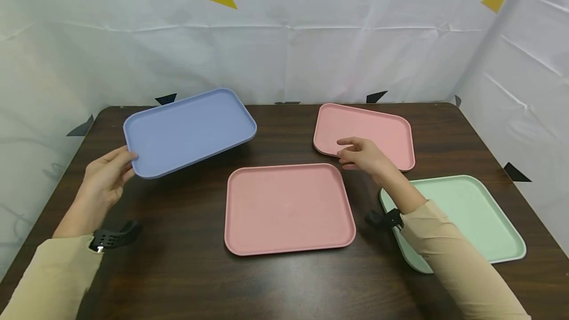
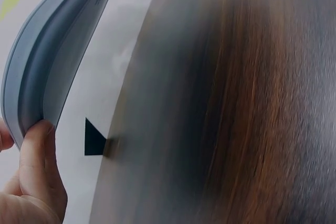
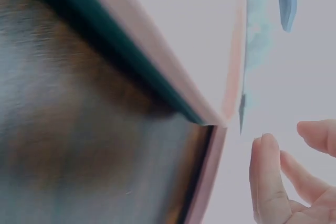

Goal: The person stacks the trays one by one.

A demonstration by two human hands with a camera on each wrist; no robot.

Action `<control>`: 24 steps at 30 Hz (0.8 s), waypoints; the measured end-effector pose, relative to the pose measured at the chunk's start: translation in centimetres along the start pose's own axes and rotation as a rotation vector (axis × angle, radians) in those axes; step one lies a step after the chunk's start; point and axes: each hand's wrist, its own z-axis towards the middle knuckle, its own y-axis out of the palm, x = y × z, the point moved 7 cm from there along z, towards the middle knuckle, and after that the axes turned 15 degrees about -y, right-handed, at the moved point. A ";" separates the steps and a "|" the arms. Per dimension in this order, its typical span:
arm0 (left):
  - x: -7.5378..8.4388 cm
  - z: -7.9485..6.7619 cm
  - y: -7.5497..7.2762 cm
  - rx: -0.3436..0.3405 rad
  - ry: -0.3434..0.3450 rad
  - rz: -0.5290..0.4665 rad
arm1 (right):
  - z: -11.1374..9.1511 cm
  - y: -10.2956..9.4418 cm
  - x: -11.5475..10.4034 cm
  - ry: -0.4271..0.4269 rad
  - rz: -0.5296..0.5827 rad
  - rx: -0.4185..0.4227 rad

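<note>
My left hand (image 1: 104,177) pinches a blue tray (image 1: 191,132) by its near left corner. The tray is tilted, with its right side above the dark tabletop. In the left wrist view, the fingers (image 2: 37,156) grip the tray's rim (image 2: 42,61), and its underside shows. My right hand (image 1: 362,157) hovers with relaxed, slightly bent fingers over the near edge of the far pink tray (image 1: 369,127). Nothing is between its thumb and fingers in the right wrist view. A second pink tray (image 1: 289,209) lies flat at the middle, between the two hands.
A pale green tray (image 1: 471,216) lies at the right, partly covered by the right forearm and sleeve. The dark wooden table (image 1: 178,270) backs onto a white sheet (image 1: 284,63) with yellow and black triangles. The sheet also runs along both sides.
</note>
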 end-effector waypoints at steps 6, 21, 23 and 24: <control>-0.4 -0.2 1.0 -0.014 -0.007 0.055 | 1.3 0.0 -1.2 0.009 0.044 0.033; -1.4 -0.3 2.5 -0.034 -0.043 0.139 | 3.9 1.2 -3.4 -0.015 0.104 0.094; -1.7 -0.3 2.7 -0.028 -0.061 0.174 | 4.2 1.5 -3.6 -0.019 0.110 0.097; -1.7 -0.4 2.8 -0.031 -0.065 0.181 | 4.3 1.6 -3.7 -0.023 0.114 0.097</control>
